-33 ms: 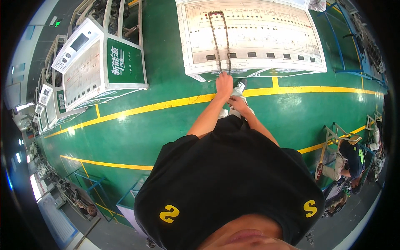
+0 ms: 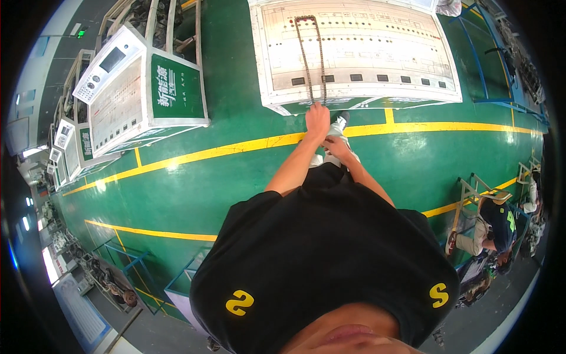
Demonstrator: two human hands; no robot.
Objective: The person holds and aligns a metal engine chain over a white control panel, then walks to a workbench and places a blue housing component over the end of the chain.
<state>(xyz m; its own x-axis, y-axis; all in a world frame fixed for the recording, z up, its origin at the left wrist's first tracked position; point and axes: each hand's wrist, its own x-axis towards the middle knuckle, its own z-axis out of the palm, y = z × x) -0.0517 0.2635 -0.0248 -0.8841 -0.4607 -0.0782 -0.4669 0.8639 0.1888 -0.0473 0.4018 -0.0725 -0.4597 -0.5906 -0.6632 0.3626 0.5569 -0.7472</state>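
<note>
A long dark metal chain [image 2: 322, 62] lies in a narrow loop over the sloping white panel [image 2: 383, 62]. Its far end bends round near a few red spots at the top of the panel. Both strands run down past the panel's near edge to my left hand [image 2: 318, 121], which is closed round the lower end. My right hand [image 2: 336, 147] sits just below and right of the left wrist. Its fingers are bent together, and whether anything is between them is too small to make out. My shoe [image 2: 340, 123] shows beyond the hands, on the floor.
The green floor [image 2: 206, 189] carries yellow lines. More white and green test benches [image 2: 118, 88] stand at the left. Blue metal frames [image 2: 480, 65] are at the right. A person in dark clothing [image 2: 495, 224] sits at the lower right beside a metal stand [image 2: 466, 200].
</note>
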